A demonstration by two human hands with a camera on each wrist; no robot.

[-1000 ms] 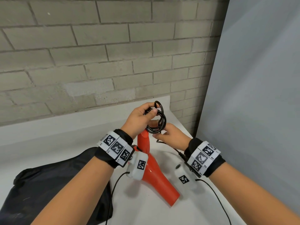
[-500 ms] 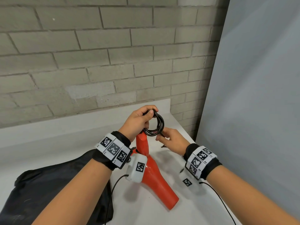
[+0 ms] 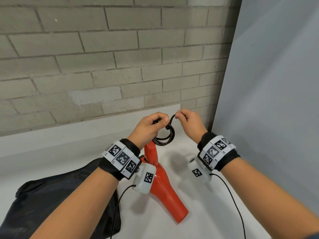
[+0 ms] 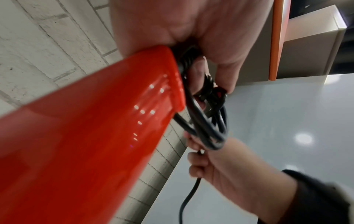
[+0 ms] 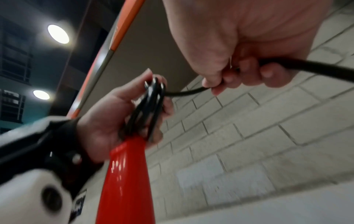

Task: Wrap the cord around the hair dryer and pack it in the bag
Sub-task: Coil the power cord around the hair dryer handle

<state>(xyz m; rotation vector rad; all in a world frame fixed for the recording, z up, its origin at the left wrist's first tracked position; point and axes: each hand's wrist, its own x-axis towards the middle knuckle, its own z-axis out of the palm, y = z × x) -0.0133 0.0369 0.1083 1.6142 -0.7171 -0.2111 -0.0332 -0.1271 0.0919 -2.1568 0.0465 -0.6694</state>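
A red hair dryer (image 3: 162, 185) stands on the white table, handle up, also seen in the wrist views (image 4: 91, 136) (image 5: 124, 181). Its black cord (image 3: 165, 137) is gathered in several loops at the handle's top. My left hand (image 3: 151, 125) grips those loops (image 4: 203, 121) (image 5: 151, 106) with curled fingers. My right hand (image 3: 185, 119) is raised beside it and pinches the free stretch of cord (image 5: 191, 91), which runs from the loops through its fingers. The black bag (image 3: 57, 200) lies flat at the table's left, partly under my left forearm.
A grey brick wall (image 3: 103, 57) runs behind the table (image 3: 198, 204). A pale grey panel (image 3: 276, 100) closes off the right side. Thin black sensor cables (image 3: 236, 204) hang from both wrist units over the table.
My right hand has risen from below the coil to level with my left hand, pulling a stretch of cord up and over. The left hand keeps its grip on the loops.
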